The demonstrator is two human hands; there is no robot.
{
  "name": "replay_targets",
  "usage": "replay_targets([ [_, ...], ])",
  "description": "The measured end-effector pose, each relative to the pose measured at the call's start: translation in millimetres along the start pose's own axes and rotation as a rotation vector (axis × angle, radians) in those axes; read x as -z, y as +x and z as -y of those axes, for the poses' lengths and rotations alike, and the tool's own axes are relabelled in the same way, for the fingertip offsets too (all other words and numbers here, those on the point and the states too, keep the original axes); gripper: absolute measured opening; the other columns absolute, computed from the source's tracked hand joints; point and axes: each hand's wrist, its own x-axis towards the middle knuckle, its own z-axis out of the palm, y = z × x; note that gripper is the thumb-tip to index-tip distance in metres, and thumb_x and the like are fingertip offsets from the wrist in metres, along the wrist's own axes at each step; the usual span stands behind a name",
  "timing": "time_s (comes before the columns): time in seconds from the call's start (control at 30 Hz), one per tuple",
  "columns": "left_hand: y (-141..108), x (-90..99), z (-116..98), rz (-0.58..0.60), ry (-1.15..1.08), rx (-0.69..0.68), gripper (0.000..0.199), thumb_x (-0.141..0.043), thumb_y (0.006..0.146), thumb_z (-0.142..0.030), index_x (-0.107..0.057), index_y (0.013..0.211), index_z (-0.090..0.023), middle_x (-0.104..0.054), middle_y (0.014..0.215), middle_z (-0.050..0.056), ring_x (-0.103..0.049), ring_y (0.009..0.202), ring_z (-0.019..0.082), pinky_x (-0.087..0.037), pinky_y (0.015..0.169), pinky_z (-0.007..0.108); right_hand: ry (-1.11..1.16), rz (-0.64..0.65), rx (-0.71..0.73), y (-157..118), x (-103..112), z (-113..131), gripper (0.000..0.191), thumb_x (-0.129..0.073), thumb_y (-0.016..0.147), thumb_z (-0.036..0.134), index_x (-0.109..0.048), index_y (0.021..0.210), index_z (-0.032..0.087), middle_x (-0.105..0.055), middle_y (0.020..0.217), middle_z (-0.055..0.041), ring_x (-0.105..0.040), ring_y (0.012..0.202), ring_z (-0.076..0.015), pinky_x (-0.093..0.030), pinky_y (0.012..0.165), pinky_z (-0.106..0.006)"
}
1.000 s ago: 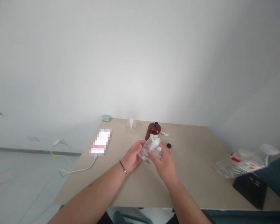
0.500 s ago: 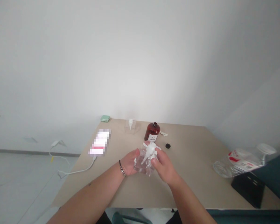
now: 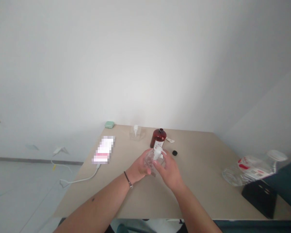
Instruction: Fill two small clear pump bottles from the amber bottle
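Observation:
My left hand (image 3: 140,168), with a dark bracelet at the wrist, is closed around a clear, crinkled plastic wrapper or container (image 3: 149,158). My right hand (image 3: 168,170) grips a white pump head (image 3: 157,152) at the top right of that clear plastic, thumb in front. Both hands meet above the middle of the table. Just behind them stands an open dark red-brown bottle (image 3: 158,138) with a white label. Its lower part is hidden by the fingers.
A black cap (image 3: 175,153) and a white scrap (image 3: 170,140) lie right of the bottle. Behind left stand a clear container with white pump (image 3: 135,131) and a green case (image 3: 109,124). A blurred phone (image 3: 103,149) trails a cable. A large clear bottle (image 3: 253,166) lies right, by a black object (image 3: 260,197).
My left hand has moved slightly right and up and wraps more tightly round the clear plastic. The white pump piece looks more upright and is more covered by my right fingers.

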Motion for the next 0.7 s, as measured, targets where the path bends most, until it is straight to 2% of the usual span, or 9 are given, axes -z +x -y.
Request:
replay_targets([
  [0.1,1,2.0,-2,-0.049,0.013,0.025,0.079,-0.093,0.047,-0.049,-0.066,0.114,-0.017,-0.071,0.103,0.01,-0.067,0.096,0.027,-0.049,0.088,0.035,0.147,0.065,0.065,-5,1,-9,0.049,-0.045,0.094,0.054,-0.059,0.128,0.023,-0.064,0.129,-0.0112,-0.059,0.12,-0.0297,-0.045,0.105,-0.048],
  [0.2,1,-0.2,-6,-0.025,-0.046,0.064,0.075,-0.088,0.054,-0.058,-0.066,0.111,-0.014,-0.071,0.098,0.012,-0.068,0.091,0.028,-0.051,0.083,0.036,0.242,0.017,0.001,-9,-5,-16,0.053,-0.038,0.097,0.057,-0.056,0.134,0.023,-0.059,0.138,-0.0109,-0.053,0.129,-0.0286,-0.038,0.112,-0.05],
  [0.3,2,-1.6,-7,-0.041,-0.067,0.08,0.071,-0.085,0.058,-0.06,-0.066,0.11,-0.014,-0.071,0.097,0.011,-0.068,0.087,0.026,-0.051,0.079,0.036,0.317,-0.058,-0.087,-9,-16,-20,0.057,-0.033,0.097,0.06,-0.054,0.135,0.022,-0.058,0.139,-0.0112,-0.053,0.13,-0.0271,-0.038,0.112,-0.049],
  [0.4,2,3.1,-6,-0.198,0.065,0.047,0.068,-0.086,0.063,-0.051,-0.063,0.116,-0.016,-0.07,0.103,0.01,-0.067,0.09,0.024,-0.05,0.081,0.034,0.329,-0.137,-0.205,-3,-26,-22,0.061,-0.032,0.096,0.063,-0.055,0.133,0.02,-0.059,0.137,-0.0126,-0.054,0.128,-0.0275,-0.039,0.112,-0.05],
  [0.47,2,7.6,-4,-0.315,0.159,0.002,0.073,-0.085,0.068,-0.044,-0.054,0.129,-0.02,-0.067,0.113,0.009,-0.064,0.102,0.023,-0.048,0.09,0.034,0.317,-0.146,-0.234,4,-30,-22,0.062,-0.031,0.095,0.064,-0.057,0.131,0.02,-0.06,0.135,-0.0131,-0.054,0.128,-0.0278,-0.038,0.112,-0.051],
  [0.53,2,10.7,-2,-0.337,0.204,-0.038,0.08,-0.085,0.069,-0.038,-0.044,0.137,-0.024,-0.064,0.122,0.007,-0.061,0.111,0.023,-0.045,0.097,0.035,0.306,-0.119,-0.181,13,-32,-22,0.059,-0.03,0.096,0.063,-0.06,0.127,0.022,-0.062,0.133,-0.0114,-0.055,0.127,-0.0265,-0.037,0.113,-0.05],
  [0.6,2,11.9,-3,-0.341,0.266,-0.073,0.081,-0.088,0.064,-0.033,-0.045,0.133,-0.024,-0.064,0.12,0.006,-0.062,0.108,0.022,-0.046,0.095,0.034,0.298,-0.076,-0.086,24,-35,-21,0.057,-0.028,0.097,0.061,-0.062,0.125,0.024,-0.063,0.132,-0.0092,-0.055,0.126,-0.0244,-0.037,0.113,-0.048],
  [0.7,4,13.1,-7,-0.48,0.368,-0.13,0.063,-0.087,0.064,-0.029,-0.052,0.117,-0.022,-0.067,0.106,0.003,-0.065,0.095,0.019,-0.049,0.087,0.031,0.311,-0.015,0.012,37,-43,-21,0.057,-0.03,0.097,0.06,-0.062,0.127,0.024,-0.062,0.135,-0.0088,-0.053,0.129,-0.0228,-0.036,0.115,-0.045],
])
